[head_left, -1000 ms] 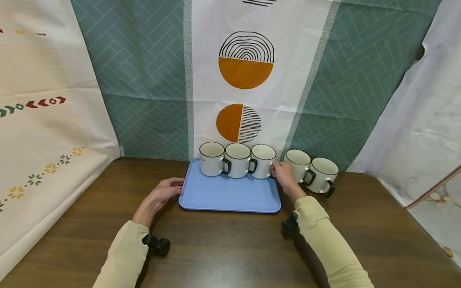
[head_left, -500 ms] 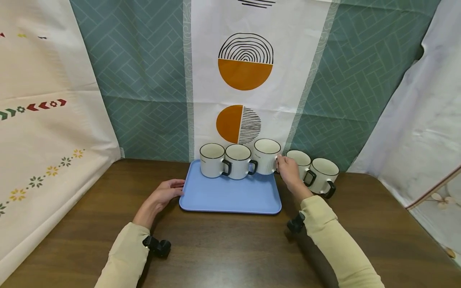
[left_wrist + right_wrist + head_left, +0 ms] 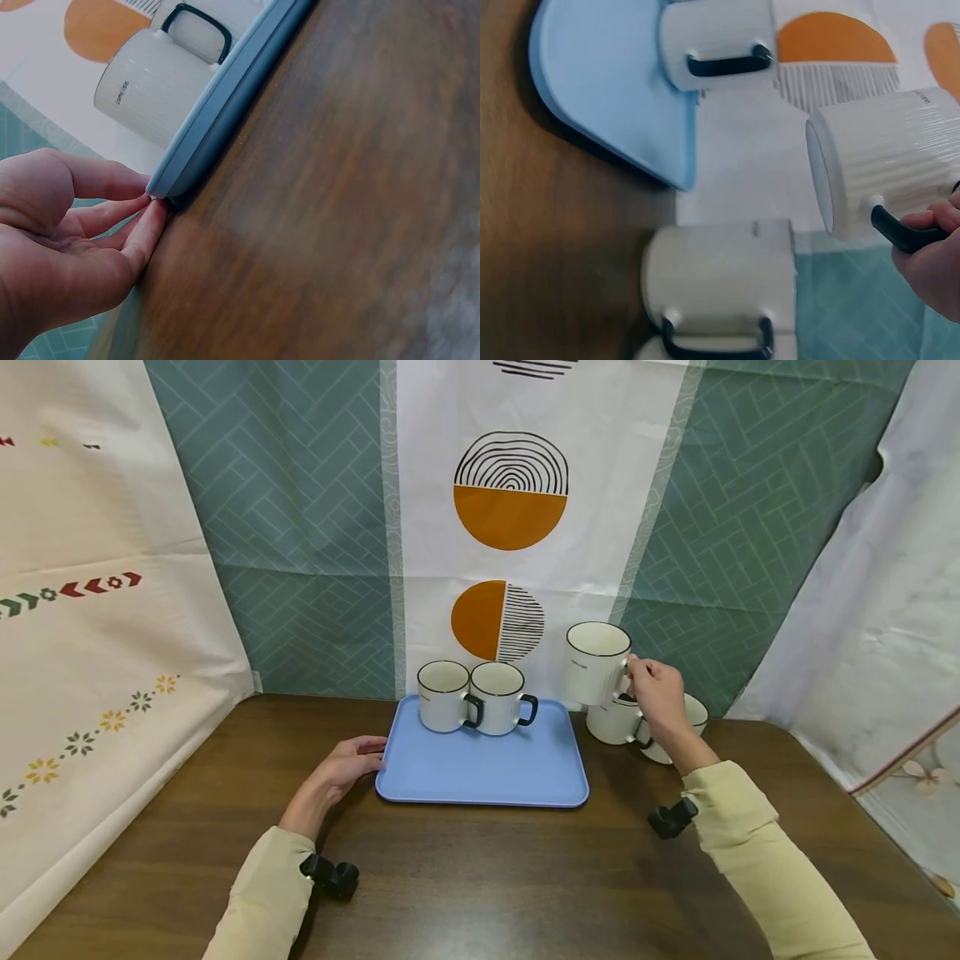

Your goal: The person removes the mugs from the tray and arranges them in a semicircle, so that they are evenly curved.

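Observation:
My right hand (image 3: 662,702) grips a white mug (image 3: 591,672) by its black handle (image 3: 907,232). The mug hangs upright in the air past the right end of the blue tray (image 3: 483,777), its base clear of the table in the right wrist view. At the tray's left edge my left hand (image 3: 347,768) pinches the rim between thumb and fingers, as the left wrist view shows. Two matching mugs stand side by side at the back of the tray, a left mug (image 3: 440,703) and a right mug (image 3: 495,712).
Right of the tray, two more white mugs stand on the brown table (image 3: 465,885): a nearer-in mug (image 3: 609,725) and an outer mug (image 3: 696,713), both partly hidden by my right hand and the held mug. A patterned cloth (image 3: 322,568) hangs behind.
My right hand has lifted the third mug off the tray and carried it up and to the right, in front of the two table mugs. My left hand has stayed at the tray's edge.

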A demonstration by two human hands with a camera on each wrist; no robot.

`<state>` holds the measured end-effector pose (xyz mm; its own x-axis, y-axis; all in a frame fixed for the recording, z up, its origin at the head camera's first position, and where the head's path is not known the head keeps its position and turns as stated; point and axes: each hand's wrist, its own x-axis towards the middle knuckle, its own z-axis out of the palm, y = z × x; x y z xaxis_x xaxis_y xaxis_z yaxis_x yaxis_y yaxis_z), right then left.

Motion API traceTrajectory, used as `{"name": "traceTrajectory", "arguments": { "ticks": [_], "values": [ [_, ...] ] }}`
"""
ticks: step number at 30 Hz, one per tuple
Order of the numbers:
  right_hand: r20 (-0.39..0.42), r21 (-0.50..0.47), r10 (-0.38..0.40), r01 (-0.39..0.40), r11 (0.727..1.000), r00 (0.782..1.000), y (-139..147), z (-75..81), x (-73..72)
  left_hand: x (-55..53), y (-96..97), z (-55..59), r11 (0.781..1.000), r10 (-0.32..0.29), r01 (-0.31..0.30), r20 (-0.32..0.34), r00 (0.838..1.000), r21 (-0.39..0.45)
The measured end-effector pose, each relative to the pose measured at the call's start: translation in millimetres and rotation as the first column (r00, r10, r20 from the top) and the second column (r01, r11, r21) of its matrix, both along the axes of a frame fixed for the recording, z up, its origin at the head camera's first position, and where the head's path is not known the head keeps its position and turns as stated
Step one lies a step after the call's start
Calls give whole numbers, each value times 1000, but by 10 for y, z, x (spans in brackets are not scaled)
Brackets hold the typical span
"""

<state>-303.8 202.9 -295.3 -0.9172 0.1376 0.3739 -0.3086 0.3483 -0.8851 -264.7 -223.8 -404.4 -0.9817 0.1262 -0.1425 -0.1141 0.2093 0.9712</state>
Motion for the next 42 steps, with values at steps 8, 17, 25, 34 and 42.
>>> {"name": "traceTrajectory", "arguments": {
  "ticks": [8, 17, 25, 34, 42],
  "values": [
    [-22, -219, -103, 96, 971, 994, 314, 144, 54, -3, 2, -12, 1000, -8, 8, -11, 1000, 16],
    [-14, -484, -60, 46, 874, 998, 760, 198, 139, 6, 7, -14, 1000, -16, 17, -14, 1000, 21],
    [-21, -682, -134, 84, 727, 991, 1117, 203, 198, -9, -7, -13, 1000, -14, 14, 3, 1000, 11],
    [8, -741, -177, 125, 660, 984, 1520, 35, 324, -10, -3, -2, 1000, -19, 19, 8, 1000, 1],
    [3, -804, -157, 96, 587, 988, 1741, -170, 400, -18, 1, -3, 1000, -10, 10, 11, 1000, -2]
  ]
}}
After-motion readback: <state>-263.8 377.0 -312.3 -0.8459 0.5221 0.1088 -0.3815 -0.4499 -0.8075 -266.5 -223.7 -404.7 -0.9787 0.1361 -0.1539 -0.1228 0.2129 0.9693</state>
